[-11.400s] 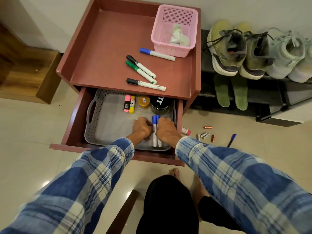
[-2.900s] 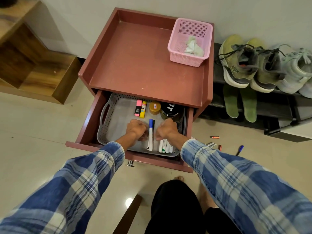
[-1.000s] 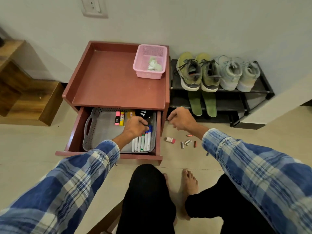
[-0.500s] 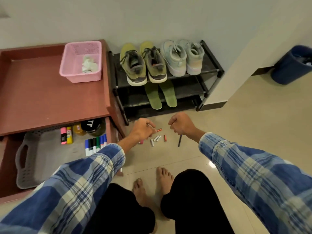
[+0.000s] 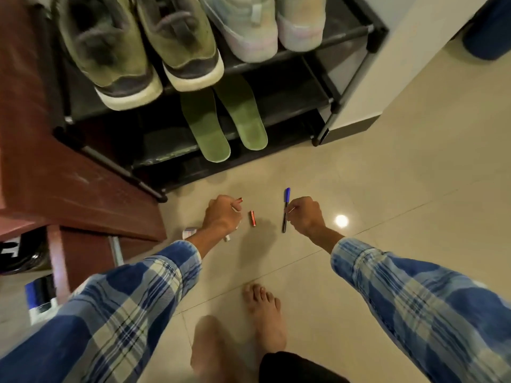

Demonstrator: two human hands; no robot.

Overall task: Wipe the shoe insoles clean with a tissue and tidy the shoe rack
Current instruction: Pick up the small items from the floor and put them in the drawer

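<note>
Reaching low over glossy beige floor tiles (image 5: 401, 203), a barefoot person in blue plaid sleeves (image 5: 124, 313) has both hands among bits strewn in front of a black metal shoe rack (image 5: 347, 37). The left hand (image 5: 221, 217) is curled tight round a small orange battery (image 5: 240, 199), tip poking out past the knuckles. The right hand (image 5: 305, 214), fingers curled, has its fingertips on the barrel of a slim blue-capped pen (image 5: 284, 223); can't tell if it grips or only touches. A second orange battery (image 5: 252, 218) lies on the tiles btwn the two hands, w/ a small white-and-pink item (image 5: 189, 233) just beside the left wrist. Two green foam insoles (image 5: 214, 131) rest side by side on the rack's lower shelf, ends jutting over its front edge, straight beyond the hands. Above them, olive-green sneakers (image 5: 110, 56) & pale pastel sneakers (image 5: 249, 34) sit on the top shelf. Maroon wooden cabinet (image 5: 69, 175) stands against the rack's left side; white wall corner (image 5: 387, 78) at right, dark blue bin (image 5: 489, 31) beyond it.
</note>
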